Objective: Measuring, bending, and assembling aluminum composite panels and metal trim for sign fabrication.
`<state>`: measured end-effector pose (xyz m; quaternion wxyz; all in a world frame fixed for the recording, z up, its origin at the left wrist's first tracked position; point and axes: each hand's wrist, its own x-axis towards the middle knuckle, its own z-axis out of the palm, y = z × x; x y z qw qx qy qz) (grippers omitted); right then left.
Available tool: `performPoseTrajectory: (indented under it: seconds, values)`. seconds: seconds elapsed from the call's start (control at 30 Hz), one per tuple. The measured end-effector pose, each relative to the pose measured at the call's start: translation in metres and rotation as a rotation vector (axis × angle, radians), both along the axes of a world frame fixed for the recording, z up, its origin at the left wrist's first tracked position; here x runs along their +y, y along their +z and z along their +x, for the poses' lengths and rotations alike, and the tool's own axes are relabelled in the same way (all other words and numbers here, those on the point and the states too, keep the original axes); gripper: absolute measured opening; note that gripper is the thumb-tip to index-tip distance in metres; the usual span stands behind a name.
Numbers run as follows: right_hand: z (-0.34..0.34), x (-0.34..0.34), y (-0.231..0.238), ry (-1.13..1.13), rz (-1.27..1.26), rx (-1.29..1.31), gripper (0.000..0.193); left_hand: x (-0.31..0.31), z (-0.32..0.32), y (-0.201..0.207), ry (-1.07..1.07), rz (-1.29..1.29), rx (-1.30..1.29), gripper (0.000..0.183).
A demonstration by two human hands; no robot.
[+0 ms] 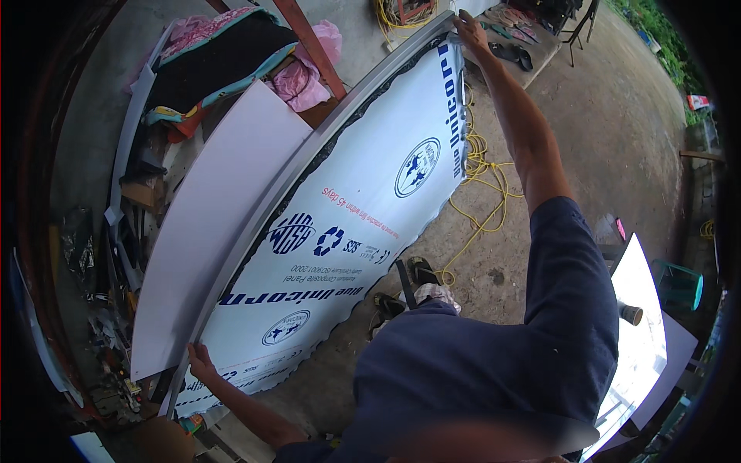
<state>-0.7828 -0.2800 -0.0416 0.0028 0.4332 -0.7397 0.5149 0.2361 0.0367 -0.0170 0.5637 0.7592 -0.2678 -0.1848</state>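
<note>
A long panel (363, 185) covered in white protective film with blue and red print leans in front of me at a slant. Along its upper edge runs a grey strip (340, 112), with black ragged film beside it. My left hand (201, 363) is closed on that edge near the panel's lower left end. At the far upper end, my right hand (469, 32) grips the corner, arm stretched out. Fingers behind the edge are partly hidden. A plain pale sheet (216, 216) stands right behind the panel.
Yellow cord (482, 166) lies in loops on the concrete floor right of the panel. Pink plastic bags (301, 81) and dark cloth lie behind a red metal post (309, 48). Sandals (511, 55) rest at the top. A bright sheet (637, 332) and a green stool (679, 285) are at right.
</note>
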Motion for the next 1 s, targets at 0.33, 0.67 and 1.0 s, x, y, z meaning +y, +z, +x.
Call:
performPoseTrajectory:
  seconds: [0.33, 0.67, 1.0]
  values:
    - [-0.025, -0.025, -0.011, 0.041, 0.051, 0.01, 0.037, 0.0, 0.023, -0.011, -0.06, -0.016, 0.05, 0.039]
    - [-0.042, -0.034, -0.013, 0.002, 0.039, 0.142, 0.034, -0.005, 0.02, -0.008, 0.026, -0.055, 0.258, 0.037]
    - [-0.082, -0.037, -0.058, 0.841, -0.333, -0.534, 0.043, -0.012, 0.029, -0.007, 0.043, 0.071, 0.252, 0.038]
